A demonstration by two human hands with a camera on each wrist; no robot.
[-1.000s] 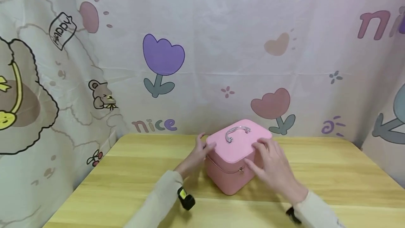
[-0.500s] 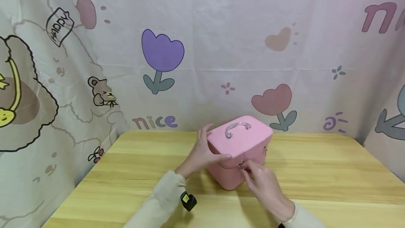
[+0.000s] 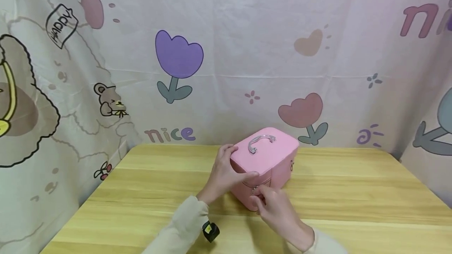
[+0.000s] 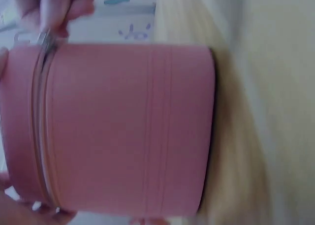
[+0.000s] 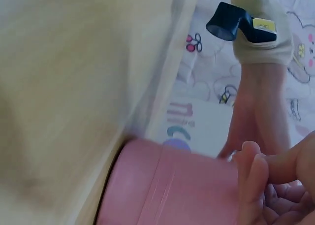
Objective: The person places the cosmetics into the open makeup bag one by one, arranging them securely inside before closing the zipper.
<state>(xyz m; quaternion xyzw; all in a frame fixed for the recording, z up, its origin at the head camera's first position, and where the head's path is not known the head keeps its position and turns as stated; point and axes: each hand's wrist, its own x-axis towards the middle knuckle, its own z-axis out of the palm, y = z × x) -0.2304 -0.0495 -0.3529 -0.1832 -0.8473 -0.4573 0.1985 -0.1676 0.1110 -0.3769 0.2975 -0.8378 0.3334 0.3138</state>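
Observation:
A pink cosmetic case (image 3: 270, 154) stands on the table at an angle, lid down, a silver carry handle (image 3: 259, 141) on top. My left hand (image 3: 224, 175) holds the lid's left corner, thumb along the front edge and fingers on the far side. At the front corner my right hand (image 3: 277, 209) pinches a metal zipper pull (image 3: 254, 189). The left wrist view shows the zipper slider (image 4: 47, 40) under the right fingers and the zipper track running below the lid. In the right wrist view, the right hand's curled fingers (image 5: 253, 178) hide the pull.
The case sits on a wooden table (image 3: 159, 183). A second zipper pull (image 3: 292, 166) hangs on the case's right side. Behind the table hangs a printed curtain (image 3: 226, 50) with flowers and words. A black wrist camera (image 3: 210, 231) is strapped to the left sleeve.
My left hand has shifted its thumb onto the lid's front edge. The right hand has left the lid's right side, taken the zipper pull and drawn it left round the front corner.

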